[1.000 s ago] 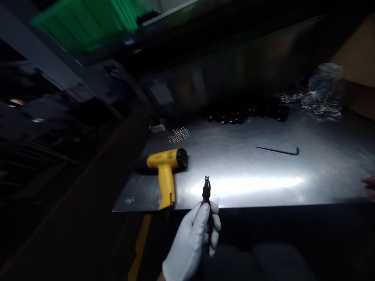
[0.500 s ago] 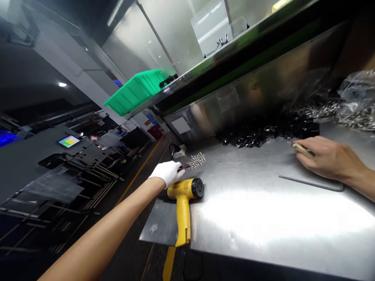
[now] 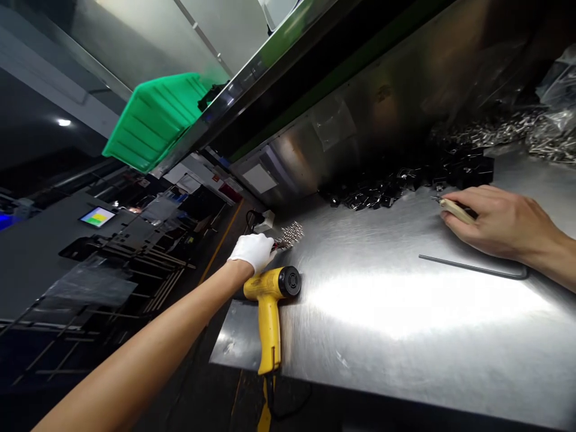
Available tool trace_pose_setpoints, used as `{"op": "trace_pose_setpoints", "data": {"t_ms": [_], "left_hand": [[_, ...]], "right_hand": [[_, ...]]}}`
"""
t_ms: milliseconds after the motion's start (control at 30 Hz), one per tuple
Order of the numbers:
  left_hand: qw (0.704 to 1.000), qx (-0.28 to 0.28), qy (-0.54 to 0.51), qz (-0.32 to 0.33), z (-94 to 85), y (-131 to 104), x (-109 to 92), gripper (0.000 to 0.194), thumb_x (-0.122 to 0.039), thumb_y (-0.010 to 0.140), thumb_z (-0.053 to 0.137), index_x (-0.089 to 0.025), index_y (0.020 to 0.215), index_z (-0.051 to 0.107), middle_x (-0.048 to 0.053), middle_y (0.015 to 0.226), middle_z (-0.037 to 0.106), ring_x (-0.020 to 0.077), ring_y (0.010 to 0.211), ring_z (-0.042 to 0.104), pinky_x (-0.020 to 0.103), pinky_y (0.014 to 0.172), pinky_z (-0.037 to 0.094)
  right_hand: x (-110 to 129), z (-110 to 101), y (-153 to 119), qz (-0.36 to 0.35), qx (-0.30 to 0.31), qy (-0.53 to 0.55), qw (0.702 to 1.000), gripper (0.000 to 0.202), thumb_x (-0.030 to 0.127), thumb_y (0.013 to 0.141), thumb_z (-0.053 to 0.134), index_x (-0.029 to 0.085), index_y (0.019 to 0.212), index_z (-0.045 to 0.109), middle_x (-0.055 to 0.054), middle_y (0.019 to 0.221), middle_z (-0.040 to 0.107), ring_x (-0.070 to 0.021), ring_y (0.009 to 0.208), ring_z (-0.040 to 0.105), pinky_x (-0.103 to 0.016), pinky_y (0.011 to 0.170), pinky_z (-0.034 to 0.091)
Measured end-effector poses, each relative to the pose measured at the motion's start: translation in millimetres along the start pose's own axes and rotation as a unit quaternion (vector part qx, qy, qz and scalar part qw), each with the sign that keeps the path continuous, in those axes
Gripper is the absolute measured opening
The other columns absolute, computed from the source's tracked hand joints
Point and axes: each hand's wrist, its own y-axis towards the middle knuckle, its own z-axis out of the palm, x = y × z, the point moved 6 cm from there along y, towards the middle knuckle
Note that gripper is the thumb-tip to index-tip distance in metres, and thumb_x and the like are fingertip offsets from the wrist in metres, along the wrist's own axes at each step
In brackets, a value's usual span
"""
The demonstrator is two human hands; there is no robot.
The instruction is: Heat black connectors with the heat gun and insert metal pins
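My left hand (image 3: 252,252), in a white glove, is closed around a small tool with red and dark parts (image 3: 276,245); its kind is mostly hidden. The tool's end meets a cluster of small shiny metal pieces (image 3: 292,233) on the bench. In my bare right hand (image 3: 499,222) is a pale-handled tool (image 3: 458,211), held in a pinch above the bench, with a thin dark tip pointing left. Below that hand lies a long hex key (image 3: 470,267). A yellow heat gun (image 3: 269,318) lies just below my left hand.
Black metal parts (image 3: 382,189) are heaped along the back of the steel bench (image 3: 405,372). Loose silver fasteners (image 3: 499,132) and a clear plastic bag (image 3: 560,90) are at the back right. A green bin (image 3: 157,117) sits on the shelf above.
The view has shifted, so the bench things appear farther left and higher. My left hand's tool has come closer over the metal pieces. Both hands keep their grips.
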Motion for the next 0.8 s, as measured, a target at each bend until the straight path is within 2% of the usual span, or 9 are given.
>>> {"op": "trace_pose_setpoints", "data": {"t_ms": [233,367,533,800], "left_hand": [[0.999,-0.023,0.016,-0.020,-7.7,-3.1,0.4,0.046,-0.051,0.092,0.046,-0.015,0.104,0.071,0.020,0.106,0.071,0.0384,0.096,0.068,0.046,0.079,0.048],[0.998,-0.049,0.005,-0.032,-19.8,-8.6,-7.2,0.053,-0.058,0.092,0.042,-0.016,0.106,0.070,0.019,0.106,0.070,0.0374,0.095,0.067,0.045,0.077,0.048],[0.994,-0.101,-0.024,-0.021,-51.8,1.2,-32.8,0.057,-0.063,0.094,0.035,-0.018,0.105,0.069,0.017,0.106,0.069,0.0351,0.094,0.066,0.042,0.075,0.047],[0.987,-0.157,-0.024,-0.006,-105.8,52.1,-64.3,0.042,-0.050,0.090,0.053,-0.016,0.109,0.069,0.018,0.109,0.069,0.0379,0.105,0.060,0.053,0.091,0.039]], "right_hand": [[6.8,-2.7,2.5,-0.001,0.003,0.015,1.000,0.029,0.039,0.086,0.062,0.028,0.112,0.069,0.002,0.103,0.074,-0.0210,0.094,0.066,-0.033,0.065,0.046],[11.8,-5.1,3.4,0.000,0.004,0.027,1.000,0.028,0.038,0.087,0.062,0.027,0.111,0.070,0.001,0.105,0.075,-0.0226,0.096,0.067,-0.034,0.069,0.048],[13.1,-7.0,5.5,0.001,0.017,0.037,0.999,0.029,0.036,0.088,0.059,0.026,0.114,0.070,-0.001,0.108,0.075,-0.0239,0.097,0.067,-0.035,0.072,0.050],[10.9,-7.4,6.9,0.011,0.020,0.046,0.999,0.027,0.033,0.089,0.058,0.026,0.112,0.070,-0.002,0.110,0.075,-0.0254,0.096,0.067,-0.037,0.070,0.050]]}}
